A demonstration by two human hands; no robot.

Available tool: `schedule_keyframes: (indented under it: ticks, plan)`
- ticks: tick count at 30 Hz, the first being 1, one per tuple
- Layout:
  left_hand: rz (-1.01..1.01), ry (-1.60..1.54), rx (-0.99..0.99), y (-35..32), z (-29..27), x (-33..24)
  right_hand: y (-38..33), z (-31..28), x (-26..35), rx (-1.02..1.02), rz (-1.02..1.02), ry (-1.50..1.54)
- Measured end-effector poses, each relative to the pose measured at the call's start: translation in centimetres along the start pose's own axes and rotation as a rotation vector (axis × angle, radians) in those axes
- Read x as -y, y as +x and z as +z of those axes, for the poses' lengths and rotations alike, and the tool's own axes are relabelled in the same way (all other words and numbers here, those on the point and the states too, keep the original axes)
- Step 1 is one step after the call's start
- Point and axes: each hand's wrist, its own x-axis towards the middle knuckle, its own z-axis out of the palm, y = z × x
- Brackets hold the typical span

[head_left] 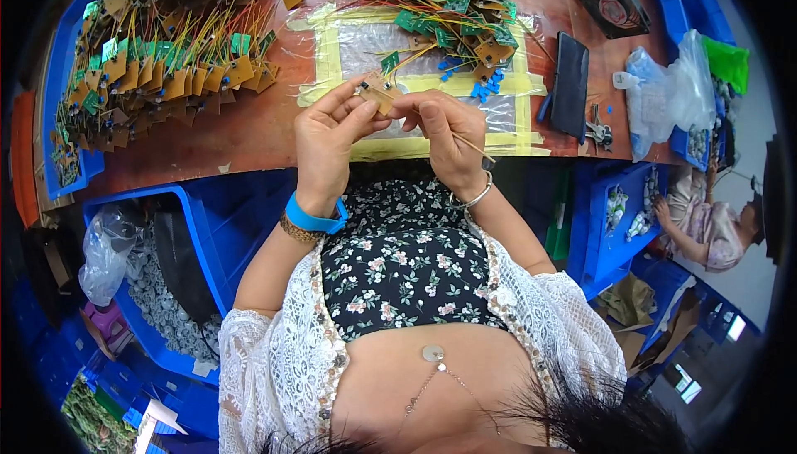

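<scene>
Between the thumb and fingers of my left hand (pixel 325 140) is a small brown circuit board (pixel 383 99) with a dark component on it. Thin wires run up from it toward a small green board (pixel 390 61). My right hand (pixel 452 126) is closed around a thin wooden stick (pixel 475 148), whose tail points down and right. The right fingertips meet the board's right edge; the stick's tip is hidden by them. Small blue plastic pieces (pixel 487 85) lie on the taped plastic sheet (pixel 359 43), just beyond my right hand.
Wired boards (pixel 178 72) are heaped at left, with another pile (pixel 465 6) at the far middle. To the right lie a black phone-like slab (pixel 569 80), a fan (pixel 613 4) and plastic bags (pixel 664 93). A blue bin (pixel 212 238) stands below left. Another person (pixel 706 222) sits at far right.
</scene>
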Motion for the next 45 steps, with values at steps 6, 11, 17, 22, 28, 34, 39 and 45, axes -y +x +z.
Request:
schedule_keyframes:
  ticks: [6,11,17,22,28,34,39,45]
  plan:
    - [-0.003,0.019,0.044,-0.3,0.4,-0.4,0.1,-0.1,-0.3,0.006,-0.054,-0.039]
    - [-0.009,0.010,0.041,-0.2,0.5,-0.2,0.1,-0.4,-0.3,0.040,-0.067,-0.127]
    - [0.012,-0.008,0.008,0.0,0.2,-0.2,-0.3,-1.6,0.2,-0.052,-0.215,-0.205]
    - [0.022,-0.011,-0.014,0.1,-0.1,0.1,-0.8,-4.2,-4.2,-0.195,-0.292,-0.693]
    - [0.027,-0.011,-0.011,-0.2,0.2,0.0,0.7,-3.9,-5.6,-0.157,-0.280,-0.806]
    - [0.040,0.011,-0.002,-0.2,0.0,0.0,0.3,-3.6,-5.4,-0.160,-0.246,-0.832]
    - [0.031,0.044,0.015,0.0,0.4,0.4,0.8,-2.7,-2.6,-0.173,-0.328,-0.703]
    - [0.035,0.073,0.092,-0.2,0.2,0.7,1.6,-0.1,-0.2,-0.058,-0.426,-0.526]
